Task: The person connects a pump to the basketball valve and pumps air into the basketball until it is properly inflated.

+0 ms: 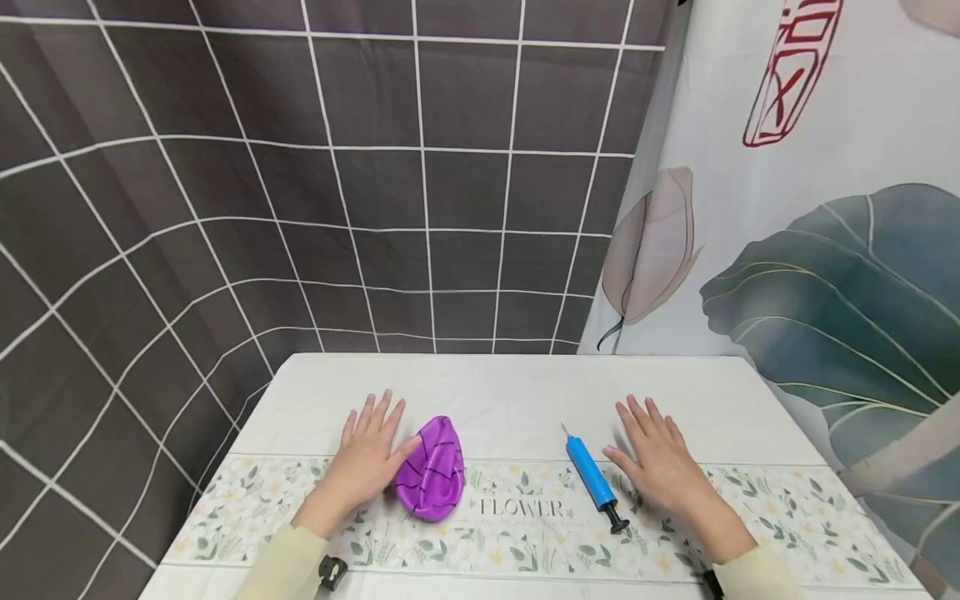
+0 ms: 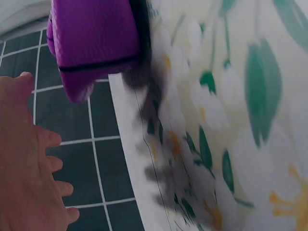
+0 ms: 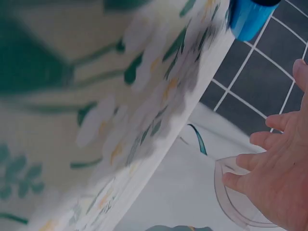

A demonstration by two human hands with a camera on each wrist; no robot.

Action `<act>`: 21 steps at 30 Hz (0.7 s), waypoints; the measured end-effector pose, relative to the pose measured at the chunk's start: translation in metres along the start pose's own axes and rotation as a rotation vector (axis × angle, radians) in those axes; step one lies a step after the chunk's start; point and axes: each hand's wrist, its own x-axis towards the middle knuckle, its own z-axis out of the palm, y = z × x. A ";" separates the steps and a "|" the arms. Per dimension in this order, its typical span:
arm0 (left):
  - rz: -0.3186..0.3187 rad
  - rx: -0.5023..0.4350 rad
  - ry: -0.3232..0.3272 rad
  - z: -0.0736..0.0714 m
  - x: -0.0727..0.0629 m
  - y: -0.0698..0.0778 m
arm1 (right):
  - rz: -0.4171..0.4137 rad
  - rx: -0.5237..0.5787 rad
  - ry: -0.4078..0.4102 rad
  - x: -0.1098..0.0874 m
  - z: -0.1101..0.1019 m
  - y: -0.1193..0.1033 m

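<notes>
A deflated purple ball (image 1: 431, 471) with black lines lies folded on the table, left of the printed word FLOWER. My left hand (image 1: 365, 457) is spread flat beside it, its thumb overlapping the ball's left edge in the head view. To the right lies a blue hand pump (image 1: 590, 472), its thin needle pointing away and its black handle towards me. My right hand (image 1: 660, 461), fingers straight and spread, is just right of the pump. In the wrist views both hands show over the tabletop, with a shadow on the cloth beneath the left fingers. Neither hand holds anything.
The table (image 1: 525, 400) has a white cloth with a floral band across it. Behind stands a dark curtain (image 1: 472, 192) with white grid lines. A white curtain (image 1: 675, 275) with large leaf prints hangs at the right.
</notes>
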 end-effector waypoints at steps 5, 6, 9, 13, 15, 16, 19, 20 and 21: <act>0.025 0.006 0.003 0.003 -0.001 0.008 | -0.014 -0.013 -0.004 0.000 0.005 -0.007; 0.030 0.003 0.003 0.003 -0.001 0.010 | -0.017 -0.014 -0.005 0.000 0.006 -0.009; 0.038 -0.005 -0.003 0.004 -0.002 0.015 | -0.029 -0.023 -0.006 0.000 0.010 -0.013; 0.044 -0.004 -0.022 0.005 -0.001 0.021 | -0.041 -0.025 -0.001 0.000 0.014 -0.017; 0.044 0.003 -0.037 0.006 -0.001 0.024 | -0.046 -0.023 0.000 0.000 0.016 -0.019; 0.045 0.003 -0.042 0.007 -0.001 0.025 | -0.048 -0.021 -0.001 0.000 0.016 -0.020; 0.050 0.005 -0.039 0.009 -0.002 0.027 | -0.062 -0.015 -0.007 0.000 0.018 -0.024; 0.053 0.005 -0.035 0.009 -0.002 0.028 | -0.069 -0.011 -0.009 -0.001 0.019 -0.025; 0.057 0.006 -0.030 0.010 -0.003 0.029 | -0.074 -0.006 -0.010 -0.001 0.019 -0.026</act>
